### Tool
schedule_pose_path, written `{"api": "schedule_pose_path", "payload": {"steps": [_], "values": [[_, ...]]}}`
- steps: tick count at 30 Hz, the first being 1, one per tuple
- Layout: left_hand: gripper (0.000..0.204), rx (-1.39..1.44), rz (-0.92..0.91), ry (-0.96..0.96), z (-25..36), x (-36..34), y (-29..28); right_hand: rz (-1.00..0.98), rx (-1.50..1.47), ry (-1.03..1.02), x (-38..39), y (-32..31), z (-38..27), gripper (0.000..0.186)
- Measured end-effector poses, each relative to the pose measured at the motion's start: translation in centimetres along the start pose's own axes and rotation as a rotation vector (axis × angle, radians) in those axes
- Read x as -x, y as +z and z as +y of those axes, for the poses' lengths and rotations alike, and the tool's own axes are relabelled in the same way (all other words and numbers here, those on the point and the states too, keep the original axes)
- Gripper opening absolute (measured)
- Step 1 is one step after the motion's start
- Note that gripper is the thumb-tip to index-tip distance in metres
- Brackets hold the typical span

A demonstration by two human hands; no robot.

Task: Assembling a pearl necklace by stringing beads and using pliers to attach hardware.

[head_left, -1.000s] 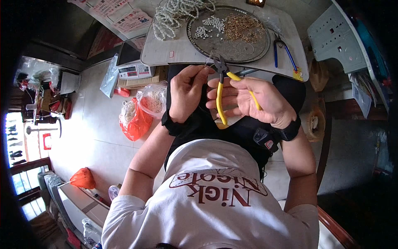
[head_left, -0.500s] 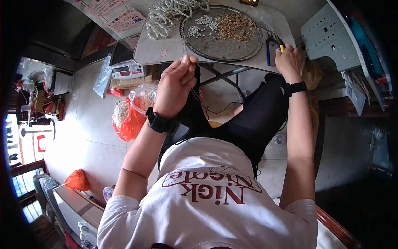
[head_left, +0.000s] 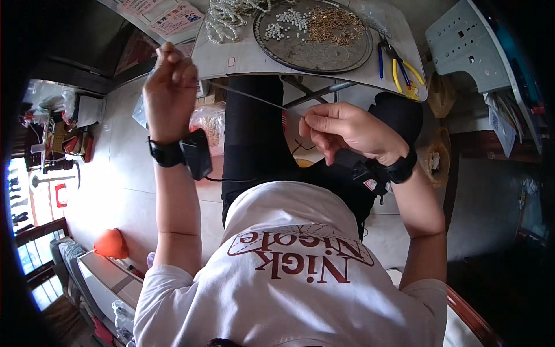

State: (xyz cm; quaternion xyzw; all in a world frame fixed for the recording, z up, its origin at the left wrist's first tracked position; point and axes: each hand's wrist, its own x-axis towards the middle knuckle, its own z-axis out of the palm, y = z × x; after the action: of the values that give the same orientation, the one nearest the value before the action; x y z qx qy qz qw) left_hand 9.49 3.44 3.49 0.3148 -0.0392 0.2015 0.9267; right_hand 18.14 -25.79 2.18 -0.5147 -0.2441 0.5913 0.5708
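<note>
1. So the thin strand (head_left: 248, 95) was up in the air, over the lap just short of the table (head_left: 214, 65), stretched nearly straight between both hands.
2. Left hand (head_left: 169, 95): raised, fingertips pinched narrow. The strand ran in at its finger side and looked held, but I couldn't tell exactly where it was gripped.
3. Right hand (head_left: 354, 128): thumb and forefinger nearly closed, seemingly on the other end, lower fingers loosely curled.
4. IMO it was super light and limp, so it probably only looked straight because of tension. Might've been slick too, and easy to kink or snap if yanked.
5. Best hold, I'd say, was a fingertip pinch near each end, middle untouched.
6. Yellow-handled pliers (head_left: 395, 76) lay beside the round tray (head_left: 286, 53), well apart from the left hand.
</note>
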Motion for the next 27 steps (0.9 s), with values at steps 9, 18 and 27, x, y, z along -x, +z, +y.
{"api": "schedule_pose_path", "payload": {"steps": [9,18,27], "values": [[0.018,-0.498,0.318,0.296,7.2,2.7,-4.2,-0.050,-0.174,0.170,-4.0,3.4,-0.5,0.031],[0.057,-2.143,0.040,0.405,0.6,5.7,-3.0,0.076,0.079,0.167,-7.2,3.1,2.1,0.027],[0.013,-1.613,-0.470,-0.170,-7.5,5.7,2.6,0.549,0.882,-0.256,-2.9,2.5,-0.2,0.017]]}}
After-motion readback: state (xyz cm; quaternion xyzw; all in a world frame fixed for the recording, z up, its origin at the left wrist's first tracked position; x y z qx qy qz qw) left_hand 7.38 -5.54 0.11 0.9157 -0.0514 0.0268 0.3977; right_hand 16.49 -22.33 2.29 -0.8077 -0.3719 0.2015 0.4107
